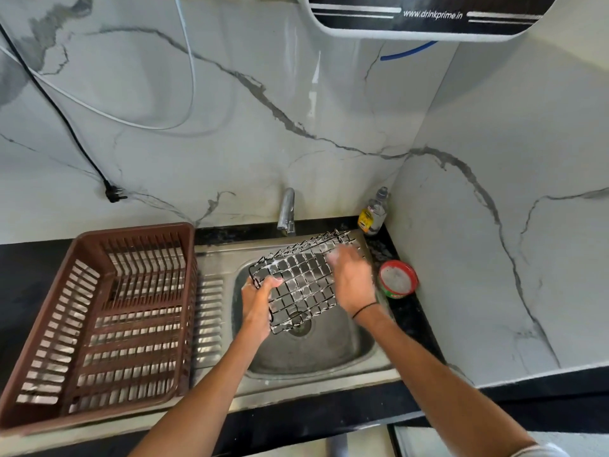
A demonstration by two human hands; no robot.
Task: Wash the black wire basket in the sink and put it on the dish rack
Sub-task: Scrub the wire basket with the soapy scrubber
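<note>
The black wire basket (301,278) is held tilted above the steel sink (329,357), its grid streaked with white soap foam. My left hand (258,301) grips its near left edge, fingers curled round the wires. My right hand (351,278) lies on the basket's right side, blurred and soapy; whether it holds a scrubber is not visible. The brown plastic dish rack (99,324) stands on the drainboard to the left of the sink.
A chrome tap (286,212) rises behind the sink. A dish soap bottle (374,211) stands in the back right corner, with a round red tub of dish paste (397,279) in front of it. A black plug (113,192) hangs on the marble wall.
</note>
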